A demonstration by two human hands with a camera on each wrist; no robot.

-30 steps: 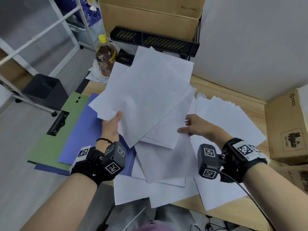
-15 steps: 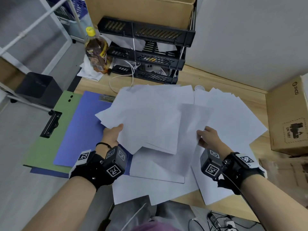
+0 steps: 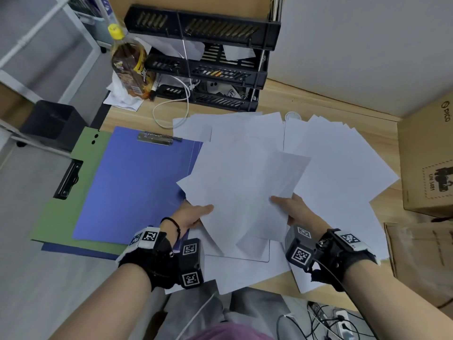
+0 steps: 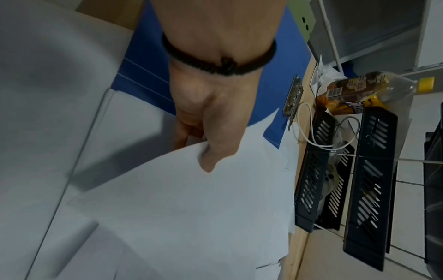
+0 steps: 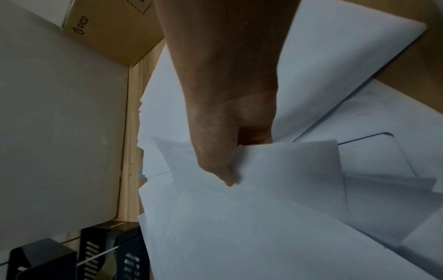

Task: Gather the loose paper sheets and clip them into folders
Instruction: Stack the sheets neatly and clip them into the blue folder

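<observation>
A loose bundle of white paper sheets (image 3: 242,187) hangs low over the desk between my hands. My left hand (image 3: 193,215) pinches its near left edge, thumb on top, as the left wrist view shows (image 4: 210,151). My right hand (image 3: 291,208) pinches the near right edge of the same sheets (image 5: 239,217), thumb on top. More loose sheets (image 3: 343,168) lie fanned out on the desk to the right and underneath. A blue clipboard folder (image 3: 137,187) with a metal clip (image 3: 157,139) lies to the left, over a green folder (image 3: 56,212) with a black clip (image 3: 68,179).
A black stacked tray rack (image 3: 210,60) stands at the back of the wooden desk (image 3: 318,104), with a brown bottle (image 3: 130,67) and a white cable (image 3: 171,111) beside it. Cardboard boxes (image 3: 429,163) sit at the right edge. A dark bin (image 3: 54,123) stands on the floor at left.
The bundle came down from an upright, raised position to nearly flat just above the desk. My right hand moved nearer and took hold of its right edge; the head view tilted down.
</observation>
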